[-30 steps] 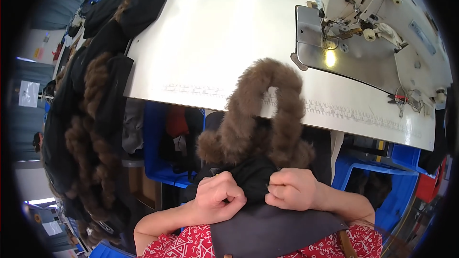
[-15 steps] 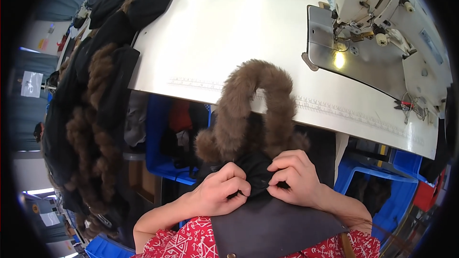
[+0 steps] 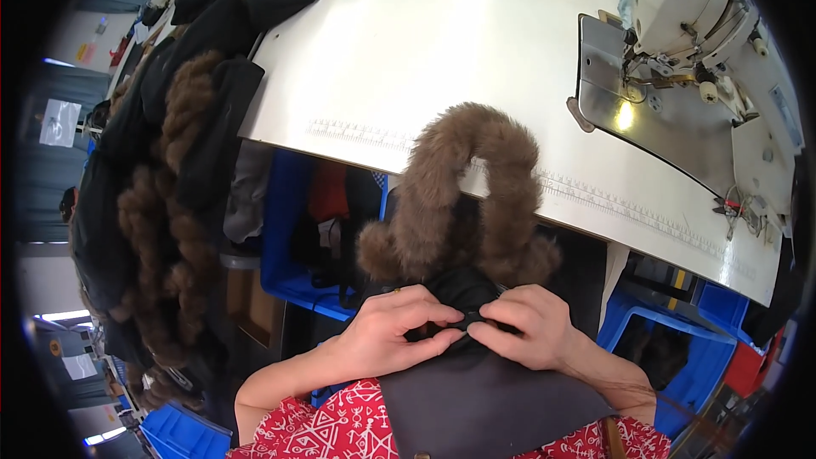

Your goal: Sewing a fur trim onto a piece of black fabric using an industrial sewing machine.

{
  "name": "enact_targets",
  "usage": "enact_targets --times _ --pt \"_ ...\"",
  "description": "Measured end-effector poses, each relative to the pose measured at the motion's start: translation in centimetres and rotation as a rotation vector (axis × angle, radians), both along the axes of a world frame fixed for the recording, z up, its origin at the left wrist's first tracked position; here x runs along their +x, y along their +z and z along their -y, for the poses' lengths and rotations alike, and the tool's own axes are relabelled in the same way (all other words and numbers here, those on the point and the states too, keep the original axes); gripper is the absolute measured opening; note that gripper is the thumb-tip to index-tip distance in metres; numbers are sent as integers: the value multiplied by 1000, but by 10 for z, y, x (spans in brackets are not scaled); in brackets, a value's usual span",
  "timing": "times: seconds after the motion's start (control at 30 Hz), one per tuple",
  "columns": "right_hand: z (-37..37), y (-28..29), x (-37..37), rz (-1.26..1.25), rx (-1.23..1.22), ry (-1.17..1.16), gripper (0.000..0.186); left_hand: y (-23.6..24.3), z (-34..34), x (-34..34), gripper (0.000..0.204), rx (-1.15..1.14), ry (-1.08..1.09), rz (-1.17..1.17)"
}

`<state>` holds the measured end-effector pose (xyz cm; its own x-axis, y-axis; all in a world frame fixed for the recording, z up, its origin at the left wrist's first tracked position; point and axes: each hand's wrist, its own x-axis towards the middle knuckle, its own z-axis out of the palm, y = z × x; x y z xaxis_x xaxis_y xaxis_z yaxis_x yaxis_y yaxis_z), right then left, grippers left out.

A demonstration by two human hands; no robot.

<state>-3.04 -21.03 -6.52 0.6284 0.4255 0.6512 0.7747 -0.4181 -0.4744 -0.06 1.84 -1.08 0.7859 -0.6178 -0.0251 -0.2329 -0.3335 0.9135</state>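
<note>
Head cam: your L hand (image 3: 398, 330) & R hand (image 3: 534, 325) meet, thumbs & fingertips pinching 1 small black piece (image 3: 470, 318), too tiny to ID. It's up against black fabric (image 3: 459, 287), just above your dark grey apron (image 3: 476, 408). Brown fur trim (image 3: 435, 187) loops beyond, over the edge of the white sewing table (image 3: 399, 59). Industrial sewing machine (image 3: 676, 13) sits far R; black fur-trimmed garments (image 3: 223, 123) are piled L.

White-patterned red sleeves (image 3: 327, 427) flank a dark grey apron (image 3: 484, 412) with a brown strap (image 3: 613, 438).
</note>
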Motion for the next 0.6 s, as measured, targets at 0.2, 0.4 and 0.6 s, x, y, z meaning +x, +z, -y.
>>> enact_targets --times 0.2,0.4,0.6 --pt "4 -3 5 191 -78 0 29 -6 -2 8 11 33 -68 -29" --pt "4 -5 10 59 -20 74 24 -23 -12 15 15 -276 -59 -829" --pt "9 23 18 -1034 372 149 26 -16 -10 20 18 -199 -144 -684"
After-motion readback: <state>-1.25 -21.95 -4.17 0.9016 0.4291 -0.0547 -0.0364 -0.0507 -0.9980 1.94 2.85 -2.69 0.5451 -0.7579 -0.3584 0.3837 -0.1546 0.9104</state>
